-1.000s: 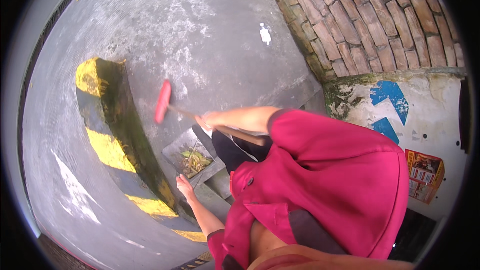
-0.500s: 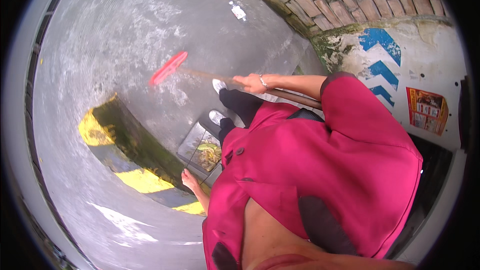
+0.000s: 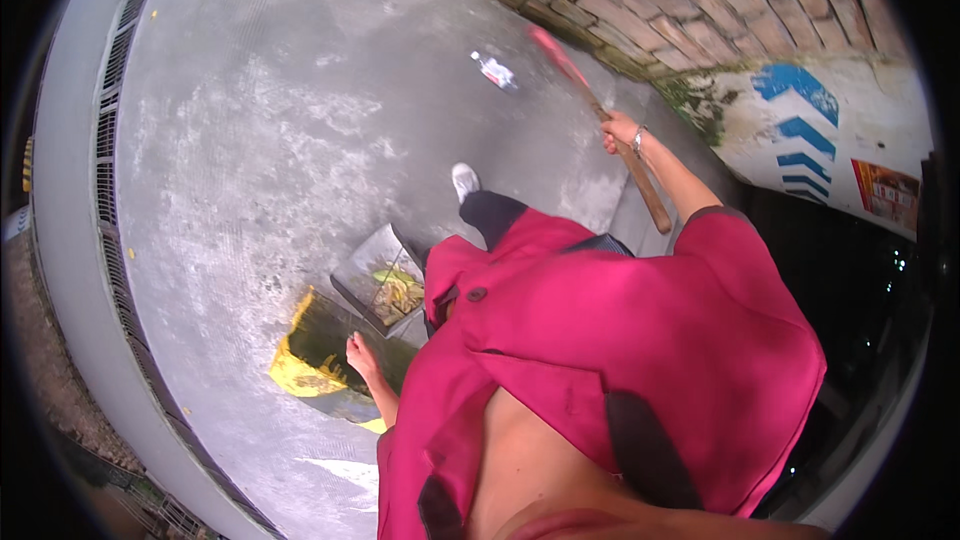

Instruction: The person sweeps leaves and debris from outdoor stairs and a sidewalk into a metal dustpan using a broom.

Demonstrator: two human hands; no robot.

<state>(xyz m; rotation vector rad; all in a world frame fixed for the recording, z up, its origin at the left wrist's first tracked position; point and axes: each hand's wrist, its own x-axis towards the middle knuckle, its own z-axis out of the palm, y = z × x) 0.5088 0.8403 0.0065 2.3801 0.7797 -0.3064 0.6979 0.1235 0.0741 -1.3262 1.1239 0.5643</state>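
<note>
My right hand [image 3: 622, 132] grips the wooden handle of a broom [image 3: 648, 190] partway along it. The broom's red head [image 3: 556, 55] is up at the far right, near the foot of the brick wall. Down at the left, the fingers of my left hand [image 3: 363, 353] are closed around the thin handle of a grey dustpan [image 3: 372, 252]. Yellowish leaves [image 3: 398, 292] lie inside the dustpan, which sits by my legs. A clear plastic bottle [image 3: 493, 71] with a white label rests on the concrete, left of the broom head.
A low yellow-and-black block [image 3: 300, 365] stands beside my left hand. The brick wall [image 3: 660, 0] and a painted wall with blue arrows [image 3: 805, 135] bound the right side. A drain grate [image 3: 105, 140] runs along the left. My white shoe [image 3: 465, 180] is ahead.
My right hand has swung the broom forward and right, toward the wall. The bottle sits nearer the broom head. My left hand and the dustpan have shifted forward past the block.
</note>
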